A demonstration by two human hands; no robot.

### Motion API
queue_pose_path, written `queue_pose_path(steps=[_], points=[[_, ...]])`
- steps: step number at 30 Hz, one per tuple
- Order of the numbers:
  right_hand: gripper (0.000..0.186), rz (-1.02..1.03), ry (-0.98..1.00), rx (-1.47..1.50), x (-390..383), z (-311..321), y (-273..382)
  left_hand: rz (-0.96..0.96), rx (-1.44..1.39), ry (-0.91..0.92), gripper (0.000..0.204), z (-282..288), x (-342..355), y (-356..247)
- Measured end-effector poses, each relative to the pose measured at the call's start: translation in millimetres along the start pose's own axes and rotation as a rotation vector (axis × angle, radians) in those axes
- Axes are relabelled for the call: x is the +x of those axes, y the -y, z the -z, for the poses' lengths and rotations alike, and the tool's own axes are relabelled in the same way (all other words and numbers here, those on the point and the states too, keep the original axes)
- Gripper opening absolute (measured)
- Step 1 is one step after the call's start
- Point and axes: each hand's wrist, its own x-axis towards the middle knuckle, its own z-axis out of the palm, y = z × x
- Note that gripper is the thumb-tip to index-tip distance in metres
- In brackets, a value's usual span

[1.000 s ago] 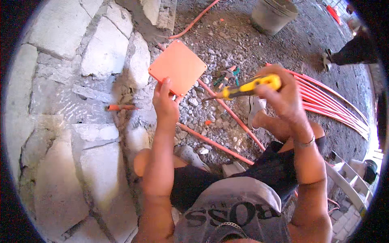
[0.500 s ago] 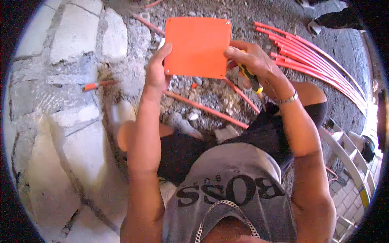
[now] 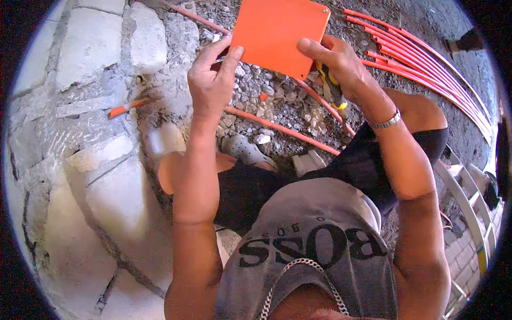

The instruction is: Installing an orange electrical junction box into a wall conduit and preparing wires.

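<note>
This place is a building site: rough stonework [image 3: 90, 40] fills the left, loose gravel [image 3: 255, 80] lies at upper centre, orange pipes [image 3: 445, 85] at upper right, a ladder [image 3: 465, 208] at lower right.

Grey shirt [image 3: 320, 205] — dark lettering [image 3: 311, 248], upside down

Top of orng panel [image 3: 280, 34] out-of-frame, scrdrvr [image 3: 335, 95] partly behind R hand [image 3: 348, 66]

Box [image 3: 280, 34] btwn L grip [image 3: 213, 80] & R grip [image 3: 344, 66], stonework [image 3: 88, 45] L, pipes [image 3: 421, 76] R, ladder [image 3: 474, 224] lower R.
</note>
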Motion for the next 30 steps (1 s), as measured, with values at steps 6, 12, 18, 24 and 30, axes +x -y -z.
queue_pose_path(steps=[6,12,18,24,30], points=[[0.051,-0.084,-0.040,0.080,2,2,-7,-0.147,-0.005,-0.031,0.017,-1,0,5],[0.053,-0.141,-0.026,0.111,4,5,-13,-0.043,0.014,-0.046,0.011,-4,0,6],[0.054,-0.139,-0.059,0.115,-1,3,-12,0.040,-0.050,-0.048,0.012,-8,-1,5],[0.056,-0.197,-0.069,0.096,0,9,-13,-0.219,-0.009,-0.018,0.015,-9,6,13],[0.056,-0.184,-0.035,0.067,-1,8,-15,-0.174,0.103,-0.064,0.015,-13,2,12]])
